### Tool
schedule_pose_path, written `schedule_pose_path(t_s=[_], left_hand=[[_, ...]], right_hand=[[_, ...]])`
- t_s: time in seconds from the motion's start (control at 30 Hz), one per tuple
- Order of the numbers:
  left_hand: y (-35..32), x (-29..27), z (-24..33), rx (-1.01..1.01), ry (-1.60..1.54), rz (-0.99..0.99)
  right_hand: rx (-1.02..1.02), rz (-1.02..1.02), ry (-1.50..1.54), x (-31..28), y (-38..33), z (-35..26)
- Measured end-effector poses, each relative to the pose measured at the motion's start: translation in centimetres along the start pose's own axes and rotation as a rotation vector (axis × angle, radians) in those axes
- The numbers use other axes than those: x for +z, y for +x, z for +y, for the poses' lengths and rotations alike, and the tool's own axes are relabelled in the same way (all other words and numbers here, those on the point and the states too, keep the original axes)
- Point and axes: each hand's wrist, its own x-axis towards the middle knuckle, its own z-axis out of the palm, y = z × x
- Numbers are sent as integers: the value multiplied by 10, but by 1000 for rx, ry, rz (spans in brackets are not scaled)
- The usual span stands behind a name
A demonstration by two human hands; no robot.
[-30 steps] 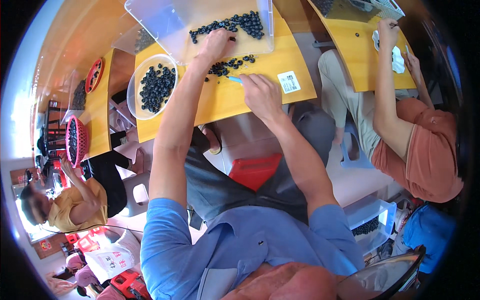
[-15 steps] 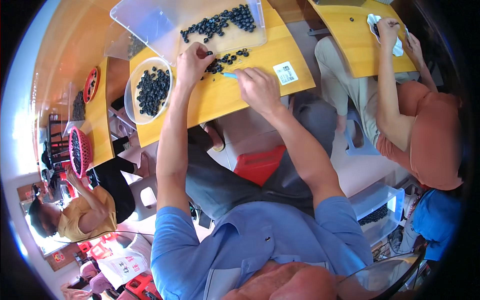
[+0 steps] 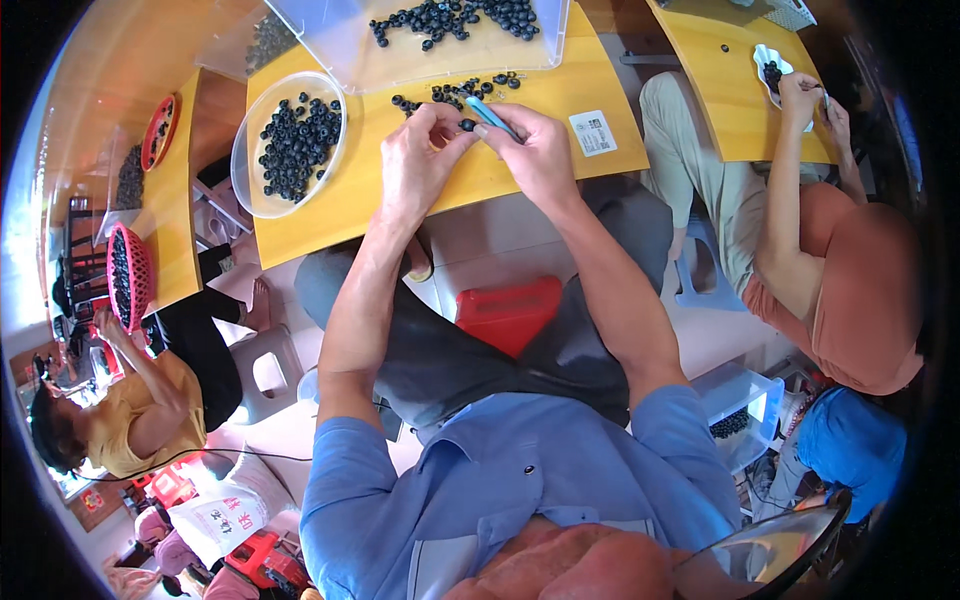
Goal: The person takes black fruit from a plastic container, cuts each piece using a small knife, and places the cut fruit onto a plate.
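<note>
Over the front of the yellow table [image 3: 390, 205], my left hand [image 3: 412, 170] pinches a small black round piece [image 3: 467, 125] between thumb and fingertips. My right hand [image 3: 543, 165] is closed around a slim light-blue pen-like tool [image 3: 492, 116], whose lower end is at the black piece. Just beyond both hands lies a loose cluster of similar black pieces [image 3: 478, 88]. To the left of my left hand stands a round clear tub [image 3: 240, 150] with many black pieces [image 3: 298, 145] in it. A large clear plastic box [image 3: 335, 55] with more black pieces sits at the back.
A white printed card [image 3: 592, 133] lies on the table's right side. Another person works at a table [image 3: 700, 80] to the right, over a white scalloped dish [image 3: 763, 60]. At the left, a person in yellow sits by a pink basket [image 3: 140, 275]. Below, a red stool [image 3: 510, 312] shows between my legs.
My hands have come together: the right moved leftward with the blue tool, the left moved right and nearer with a black piece. The whole view has shifted slightly.
</note>
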Motion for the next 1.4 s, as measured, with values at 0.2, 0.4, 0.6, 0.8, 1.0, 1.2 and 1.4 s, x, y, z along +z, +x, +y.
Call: schedule_pose_path(t_s=[0.2, 0.4, 0.6, 0.8, 1.0, 1.2, 1.4], left_hand=[[0, 6, 8, -106, 16, -53], [-2, 12, 0, 43, -135, -78], [-4, 10, -7, 47, -98, -73], [-3, 4, -1, -25, 11, -78], [-3, 2, -1, -110, -106, 5], [0, 3, -9, -173, -173, 42], [0, 3, -7, -178, -167, 35]], right_hand=[[-22, 30, -101, -3, -2, -4], [-71, 63, -111, -12, 2, 4], [-168, 74, -173, -7, -1, 7], [-226, 50, -200, -3, -2, 6], [-327, 71, -345, -10, -2, -4], [-734, 159, -862, -19, -1, 6], [-812, 143, -964, -20, -1, 12]])
